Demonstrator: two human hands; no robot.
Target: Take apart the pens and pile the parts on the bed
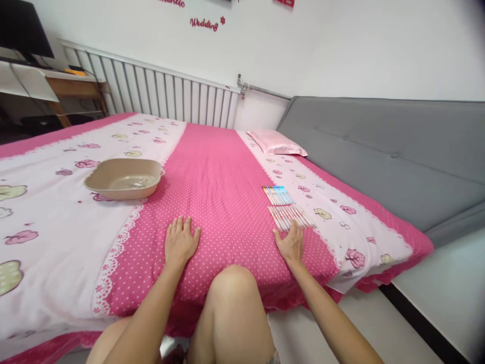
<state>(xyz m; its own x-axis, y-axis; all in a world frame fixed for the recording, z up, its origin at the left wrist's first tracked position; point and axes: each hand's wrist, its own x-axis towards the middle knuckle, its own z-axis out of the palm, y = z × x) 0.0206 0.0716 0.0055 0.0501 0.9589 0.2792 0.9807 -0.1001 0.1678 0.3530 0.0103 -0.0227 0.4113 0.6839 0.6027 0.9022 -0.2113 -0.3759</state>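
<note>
My left hand (180, 240) lies flat on the pink dotted bedspread (212, 202) with its fingers stretched out and nothing in it. Farther right, my right hand (291, 243) rests at the near edge of a row of white and reddish pens (284, 216). Its thumb is spread away from the fingers, and the fingertips reach the ends of the pens. Just beyond lies a second row of slim pens (278, 195), blue on one side and orange on the other. Both rows are laid side by side on the bed.
A beige plastic basin (109, 192) stands left on the bed, with a few small pale pieces inside. A pink pillow (276, 142) lies near the grey padded headboard (379, 136). Behind the bed are a white radiator (151, 83) and a desk (71, 88) with a monitor (26, 28).
</note>
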